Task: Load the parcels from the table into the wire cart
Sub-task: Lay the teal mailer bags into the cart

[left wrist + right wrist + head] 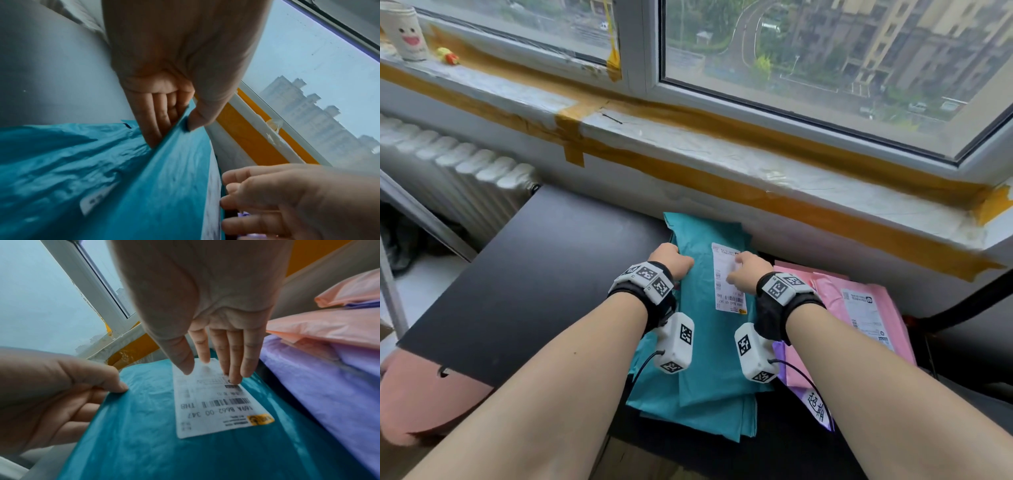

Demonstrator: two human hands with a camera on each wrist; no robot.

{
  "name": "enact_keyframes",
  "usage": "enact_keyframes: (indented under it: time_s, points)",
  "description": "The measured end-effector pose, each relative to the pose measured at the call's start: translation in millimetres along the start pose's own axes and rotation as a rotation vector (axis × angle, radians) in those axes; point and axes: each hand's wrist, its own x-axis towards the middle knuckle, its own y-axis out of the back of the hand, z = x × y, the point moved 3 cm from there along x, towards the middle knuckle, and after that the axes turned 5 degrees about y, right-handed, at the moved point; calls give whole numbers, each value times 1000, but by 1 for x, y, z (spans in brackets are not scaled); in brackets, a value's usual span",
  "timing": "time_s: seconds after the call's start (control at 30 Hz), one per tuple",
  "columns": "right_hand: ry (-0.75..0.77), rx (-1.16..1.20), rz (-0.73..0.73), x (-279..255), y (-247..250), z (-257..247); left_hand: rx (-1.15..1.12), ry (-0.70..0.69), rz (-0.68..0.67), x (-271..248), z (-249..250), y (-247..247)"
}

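Top teal parcel (705, 308) is pinched at its edge by left hand (671, 262); right hand (748, 270) fingers (236, 356) laid straight on its label. Teal, pink (859, 308) & purple stacks are left on surface (517, 274). Cart not seen; most work judged undone.

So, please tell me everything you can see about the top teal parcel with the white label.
The top teal parcel is a flat, crinkled plastic mailer lying on other teal mailers on the dark table, beside the pink parcels. A white shipping label with barcodes sits on its upper face. The left hand pinches its left edge, thumb on top, fingers beneath. The right hand has straight fingers on the label.
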Motion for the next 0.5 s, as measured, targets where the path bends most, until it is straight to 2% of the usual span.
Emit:
enact_keyframes:
  time_s: [0.23,0.4,0.5]
  points:
    - [-97,243,146,-9,20,5,-9,-80,79,-15,12,22]
    - [28,371,165,-24,38,-9,61,-137,143,-31,25,39]
    - [81,431,238,-36,49,-17,76,-173,178,-40,30,47]
